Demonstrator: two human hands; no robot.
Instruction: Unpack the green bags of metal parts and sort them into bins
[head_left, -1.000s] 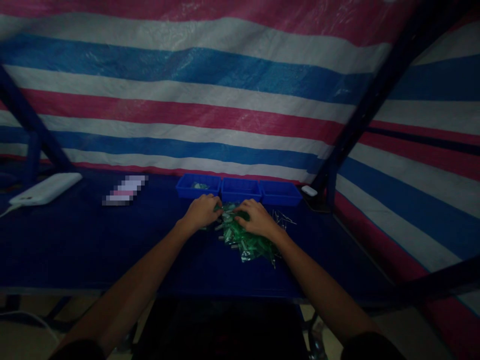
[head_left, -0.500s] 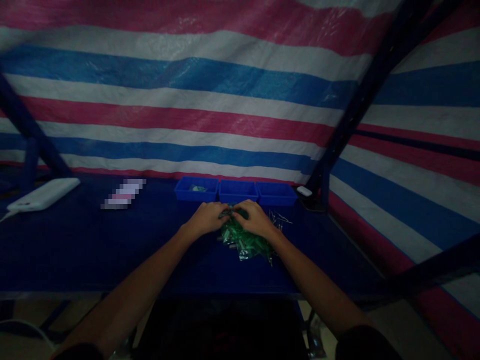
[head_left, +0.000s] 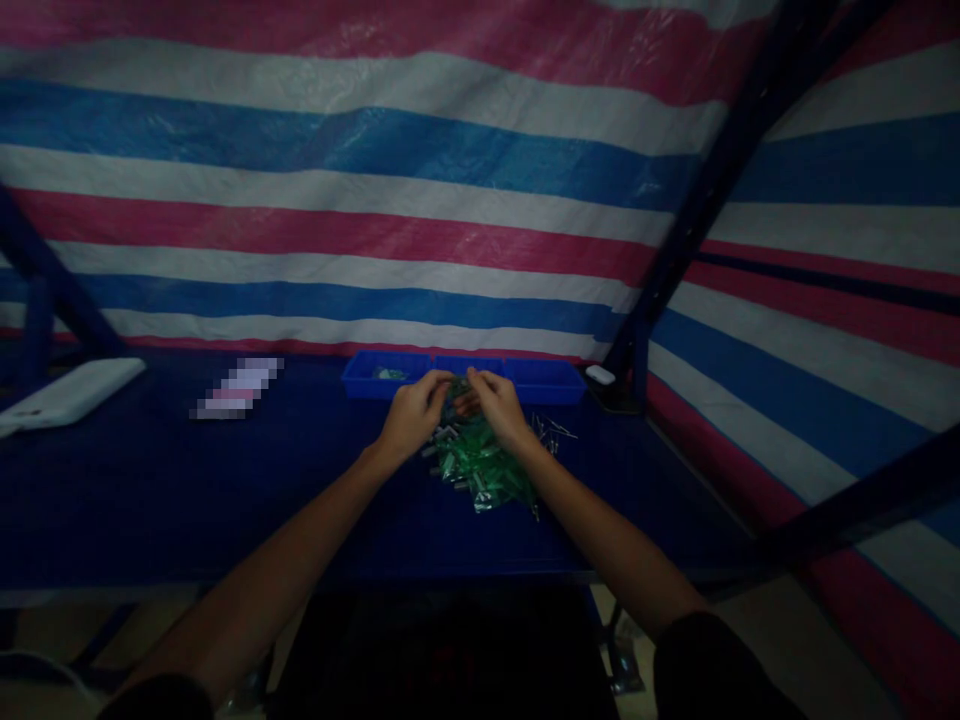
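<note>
A heap of small green packets (head_left: 480,468) with metal pins lies on the dark blue table (head_left: 225,490), just in front of three blue trays (head_left: 546,380). My left hand (head_left: 411,414) and my right hand (head_left: 499,406) are raised over the far end of the heap. Their fingertips pinch together on a small green piece between them, which is too dim to name exactly. Loose metal pins (head_left: 553,430) lie to the right of the heap. The left tray (head_left: 375,376) holds a few green pieces.
A white flat device (head_left: 64,393) lies at the table's far left, with a small pale packet (head_left: 238,386) nearer the trays. A small white object (head_left: 600,375) sits by the dark frame post at right. A striped tarp hangs behind.
Both hands have lifted off the heap and come together, now pinching a small piece above it. The view has shifted slightly.
</note>
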